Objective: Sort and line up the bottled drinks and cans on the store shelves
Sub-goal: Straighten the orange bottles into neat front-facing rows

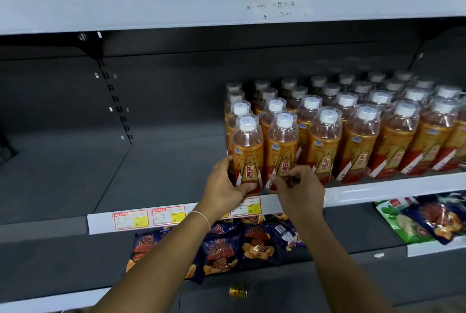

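Both hands are on bottles in the head view: left hand [224, 186] wraps the front-left bottle [248, 153], and right hand [300, 186] pinches the neighbour bottle [283, 146], both at the shelf lip [378, 190]. They look tall and tightly packed, so a sideways tug could tip them onto the snack bags [227, 249] below.

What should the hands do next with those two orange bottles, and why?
Probably nudge both until they sit even with the front row. The left hand grips the end bottle and the right hand pinches the second bottle, both at the shelf edge, where they seem to stand slightly ahead of their neighbours.
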The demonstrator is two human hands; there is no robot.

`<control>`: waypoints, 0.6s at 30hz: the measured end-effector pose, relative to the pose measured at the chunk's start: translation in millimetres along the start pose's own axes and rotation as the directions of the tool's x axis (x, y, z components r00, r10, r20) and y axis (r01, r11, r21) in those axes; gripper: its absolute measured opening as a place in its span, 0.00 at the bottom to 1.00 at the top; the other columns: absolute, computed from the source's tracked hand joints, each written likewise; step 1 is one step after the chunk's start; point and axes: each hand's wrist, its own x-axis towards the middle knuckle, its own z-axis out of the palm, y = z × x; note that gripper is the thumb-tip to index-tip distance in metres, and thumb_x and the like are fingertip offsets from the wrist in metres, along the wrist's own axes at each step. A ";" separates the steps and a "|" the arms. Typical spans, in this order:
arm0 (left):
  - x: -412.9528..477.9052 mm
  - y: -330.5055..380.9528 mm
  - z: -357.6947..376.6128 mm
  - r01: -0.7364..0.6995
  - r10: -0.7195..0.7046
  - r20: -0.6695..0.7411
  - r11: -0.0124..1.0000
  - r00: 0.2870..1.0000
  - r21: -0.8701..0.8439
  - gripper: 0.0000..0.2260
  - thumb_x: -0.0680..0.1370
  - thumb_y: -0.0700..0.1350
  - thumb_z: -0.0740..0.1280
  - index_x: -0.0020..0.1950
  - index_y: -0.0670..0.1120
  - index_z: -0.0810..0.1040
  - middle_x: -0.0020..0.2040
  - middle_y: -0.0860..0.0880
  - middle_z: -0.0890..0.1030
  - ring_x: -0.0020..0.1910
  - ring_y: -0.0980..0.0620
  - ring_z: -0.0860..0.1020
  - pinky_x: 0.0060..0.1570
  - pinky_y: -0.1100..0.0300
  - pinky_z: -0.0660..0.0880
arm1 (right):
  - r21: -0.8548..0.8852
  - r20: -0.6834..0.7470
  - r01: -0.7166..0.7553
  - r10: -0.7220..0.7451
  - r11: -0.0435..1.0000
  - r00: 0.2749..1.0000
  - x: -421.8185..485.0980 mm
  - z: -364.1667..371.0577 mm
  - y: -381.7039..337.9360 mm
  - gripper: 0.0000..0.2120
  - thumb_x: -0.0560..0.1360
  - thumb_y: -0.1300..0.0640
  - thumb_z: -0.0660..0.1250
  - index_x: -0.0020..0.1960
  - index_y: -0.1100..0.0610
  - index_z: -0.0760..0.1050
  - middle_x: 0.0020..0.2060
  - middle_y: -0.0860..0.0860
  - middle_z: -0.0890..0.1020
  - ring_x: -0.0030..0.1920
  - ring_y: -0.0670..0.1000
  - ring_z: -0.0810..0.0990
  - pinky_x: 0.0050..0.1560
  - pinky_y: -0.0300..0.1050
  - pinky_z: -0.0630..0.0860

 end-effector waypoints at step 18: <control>-0.3 -8.4 6.8 -0.070 0.072 -0.023 0.992 0.997 0.105 0.31 0.70 0.51 0.76 0.70 0.51 0.67 0.58 0.54 0.72 0.56 0.58 0.69 0.60 0.62 0.67 | -0.027 -0.003 -0.070 0.070 0.997 0.998 -2.1 0.7 1.0 0.20 0.70 0.41 0.76 0.40 0.50 0.67 0.35 0.44 0.77 0.36 0.40 0.73 0.31 0.36 0.63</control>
